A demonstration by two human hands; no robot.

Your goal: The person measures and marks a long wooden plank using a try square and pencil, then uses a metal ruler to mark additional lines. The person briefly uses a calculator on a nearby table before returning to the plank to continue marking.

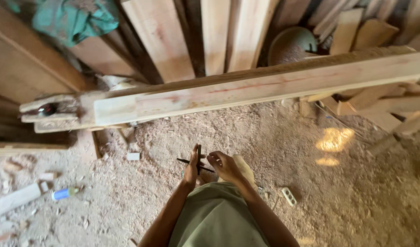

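- Left hand (192,168), low centre, grips a thin dark pencil-like stick (199,158); keep it upright.
- Right hand (224,165) pinches a second dark thin stick (191,163); hold it crosswise, steady, below the long pale wooden beam (264,87).

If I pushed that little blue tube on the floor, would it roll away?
The blue tube looks round, so it might roll a little. The thick sawdust floor and nearby wood scraps would probably stop it fast. It looks small, likely light.

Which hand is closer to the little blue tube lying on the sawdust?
The left hand. The blue tube lies on the ground far off to its left side. The right hand is farther away, on the other side of the thin dark sticks both hands hold.
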